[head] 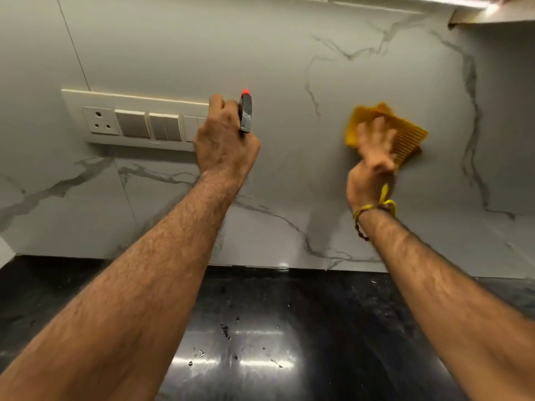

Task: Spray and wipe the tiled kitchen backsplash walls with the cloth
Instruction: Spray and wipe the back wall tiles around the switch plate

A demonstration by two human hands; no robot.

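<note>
My left hand (225, 140) grips a spray bottle, of which only the dark head with an orange-red nozzle (245, 112) shows, pointing up at the wall. The bottle's body is hidden behind the hand. My right hand (375, 151) presses a yellow ribbed cloth (405, 134) flat against the white marble-look tiled backsplash (289, 68), fingers spread over it. The cloth sits to the right of the spray head, about at the same height. The right hand is motion-blurred.
A cream switch panel (133, 123) with a socket and several switches is on the wall, just left of my left hand. Below runs a glossy black stone counter (260, 342) with small specks. A cabinet underside with a light strip (477, 7) is at top right.
</note>
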